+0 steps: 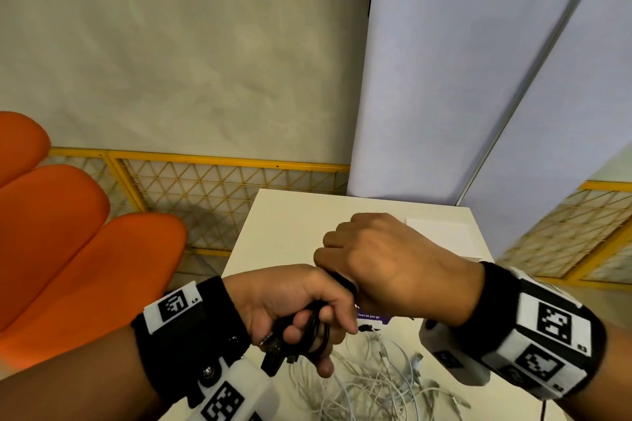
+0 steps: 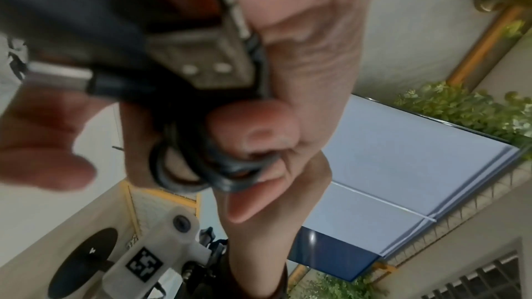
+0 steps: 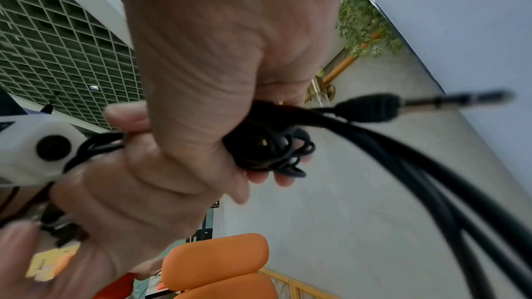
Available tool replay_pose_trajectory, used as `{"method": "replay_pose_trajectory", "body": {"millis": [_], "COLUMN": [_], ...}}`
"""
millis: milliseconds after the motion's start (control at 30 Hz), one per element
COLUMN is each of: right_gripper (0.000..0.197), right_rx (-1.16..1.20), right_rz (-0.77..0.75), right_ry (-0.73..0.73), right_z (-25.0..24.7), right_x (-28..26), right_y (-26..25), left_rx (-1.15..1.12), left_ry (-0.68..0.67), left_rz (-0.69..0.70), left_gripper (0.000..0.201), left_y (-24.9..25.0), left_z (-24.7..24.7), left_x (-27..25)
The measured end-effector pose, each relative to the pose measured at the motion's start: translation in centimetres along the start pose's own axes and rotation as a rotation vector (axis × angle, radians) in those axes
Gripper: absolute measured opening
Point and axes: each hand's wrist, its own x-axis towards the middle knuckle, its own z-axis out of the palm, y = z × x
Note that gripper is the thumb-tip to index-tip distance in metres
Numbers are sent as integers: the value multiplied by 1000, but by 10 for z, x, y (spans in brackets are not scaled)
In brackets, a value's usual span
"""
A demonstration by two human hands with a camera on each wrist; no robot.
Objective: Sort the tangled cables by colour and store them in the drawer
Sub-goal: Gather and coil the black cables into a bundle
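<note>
Both hands are raised above the white table (image 1: 280, 225), close together. My left hand (image 1: 301, 314) grips a bundle of black cables (image 1: 309, 335), and its plugs hang below the fist. In the left wrist view the fingers curl round the black loops (image 2: 201, 174) beside a USB plug (image 2: 207, 63). My right hand (image 1: 376, 260) is a fist just above and right of the left, holding the same black cables (image 1: 343, 280). The right wrist view shows that coil (image 3: 267, 149) in the palm, with an audio jack plug (image 3: 371, 108) sticking out. A tangle of white cables (image 1: 369, 383) lies on the table below. No drawer is in view.
An orange chair (image 1: 68, 249) stands at the left. A yellow mesh fence (image 1: 222, 188) runs behind the table, with blue-grey panels (image 1: 461, 79) at the back right. A white sheet (image 1: 441, 232) lies at the table's far right, and a purple card (image 1: 372, 316) under the hands.
</note>
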Motion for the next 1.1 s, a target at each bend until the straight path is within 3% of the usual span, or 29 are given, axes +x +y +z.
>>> {"method": "replay_pose_trajectory", "body": {"millis": [167, 300, 500, 633, 867, 967, 1100], "right_gripper": [20, 13, 35, 35, 10, 13, 27], "right_rx": [-2, 94, 191, 297, 282, 322, 578], "right_rz": [-27, -26, 68, 186, 155, 119, 265], "right_ry": [-32, -90, -93, -150, -177, -162, -353], "right_z": [-7, -4, -7, -8, -14, -13, -14], "right_x": [-3, -2, -4, -5, -7, -10, -11], "right_y": [-1, 2, 5, 3, -1, 0, 8], "left_rx": [236, 264, 212, 236, 380, 444, 480], "left_ry": [129, 174, 121, 35, 126, 165, 239], "left_rz": [-34, -26, 45, -14, -24, -18, -43], "left_gripper": [41, 56, 24, 37, 37, 38, 47], "left_y": [0, -5, -1, 2, 4, 2, -1], "left_z": [3, 6, 6, 3, 11, 15, 18], "left_x": [-4, 1, 0, -5, -11, -10, -6]}}
